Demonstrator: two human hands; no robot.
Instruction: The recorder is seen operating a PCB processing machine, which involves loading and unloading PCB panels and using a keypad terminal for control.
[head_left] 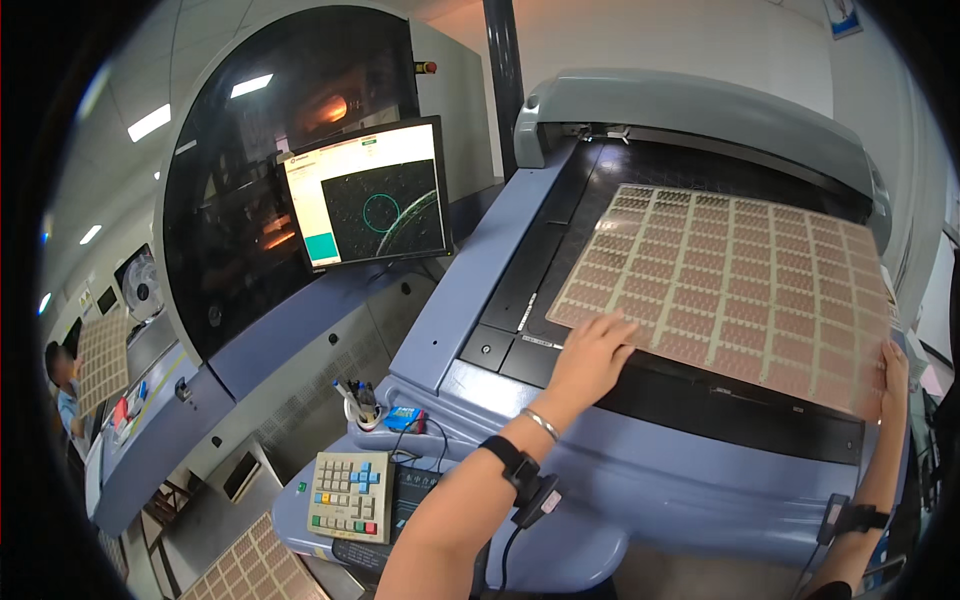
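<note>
A large circuit board panel (742,290), copper-coloured with a grid of small repeated patterns, lies over the black bed (640,385) of a blue-grey machine. My left hand (595,355) is at the panel's near left edge, its bent fingers over the rim; the thumb side is partly hidden. At the right end my right hand (893,372) grips the panel's side edge, its fingers partly out of sight. Both wrists wear dark straps, and a cable hangs from the left one.
A monitor (370,195) stands to the left of the bed. In front are a keypad (350,495), a pen holder (362,408) and a small blue box (404,418). Another patterned panel (255,565) lies low at the left. A person (66,385) holds a panel far left.
</note>
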